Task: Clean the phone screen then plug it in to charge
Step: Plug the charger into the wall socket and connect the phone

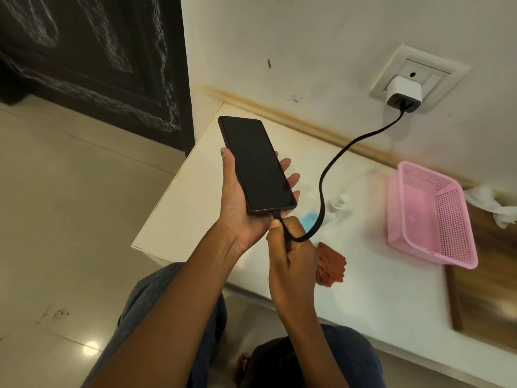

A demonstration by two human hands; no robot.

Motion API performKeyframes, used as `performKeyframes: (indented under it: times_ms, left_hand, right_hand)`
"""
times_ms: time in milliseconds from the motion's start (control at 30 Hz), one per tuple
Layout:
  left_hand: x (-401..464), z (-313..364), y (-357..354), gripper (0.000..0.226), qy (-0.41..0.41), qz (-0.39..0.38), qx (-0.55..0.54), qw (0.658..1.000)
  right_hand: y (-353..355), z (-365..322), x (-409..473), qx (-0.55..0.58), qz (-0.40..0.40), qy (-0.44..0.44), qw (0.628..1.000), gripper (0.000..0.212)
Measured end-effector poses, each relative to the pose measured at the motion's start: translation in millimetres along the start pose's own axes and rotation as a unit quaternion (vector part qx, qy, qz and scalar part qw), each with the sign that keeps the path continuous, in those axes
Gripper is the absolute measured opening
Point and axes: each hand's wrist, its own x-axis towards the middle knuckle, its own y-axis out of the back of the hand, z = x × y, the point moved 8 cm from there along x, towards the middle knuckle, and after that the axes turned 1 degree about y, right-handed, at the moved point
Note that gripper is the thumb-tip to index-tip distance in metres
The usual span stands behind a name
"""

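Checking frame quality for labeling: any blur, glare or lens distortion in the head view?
Head view: phone and cable are sharp; right edge smears with motion blur around the pink basket and wooden board; a glare spot sits on the floor tile; wide-angle bending tilts the wall socket.

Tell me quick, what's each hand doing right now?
Left hand: closed around the black phone, screen up and dark.
Right hand: closed on the black charging cable, pinching it at the phone's bottom end.
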Motion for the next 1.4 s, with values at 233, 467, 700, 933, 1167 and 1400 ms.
performKeyframes:
  times_ms: [233, 467, 700, 933, 1167, 1400]
  left_hand:
    - [0.6, 1.1, 0.5, 0.077, 0.005, -0.010, 0.024, 1.000]
    - [4.6, -8.9, -3.7, 0.075, 0.033, -0.014, 0.018, 0.999]
    - [7.8, -22.9, -7.9, 0.076, 0.058, -0.011, 0.028, 0.998]
    - [10.6, -26.6, -9.1, 0.076, 0.068, -0.013, 0.035, 0.997]
    - [12.2, -23.5, -6.6, 0.075, 0.058, -0.010, 0.025, 0.998]
    - [11.9, -23.0, -6.2, 0.074, 0.053, -0.014, 0.023, 0.998]
  right_hand:
    - [-0.4, -1.3, -4.1, -0.027, -0.038, -0.040, 0.998, 0.031]
    - [63.8, -15.2, 6.9, -0.357, -0.330, -0.029, 0.873, 0.022]
    - [161.5, -60.2, 141.6, -0.225, 0.065, 0.027, 0.972, 0.026]
    - [112.7, -14.0, 229.4, -0.394, -0.014, -0.015, 0.919, 0.061]
    - [90.1, 6.4, 242.0, -0.440, 0.019, -0.098, 0.892, 0.085]
    - [91.7, 2.6, 246.9, -0.427, 0.007, -0.121, 0.896, 0.088]
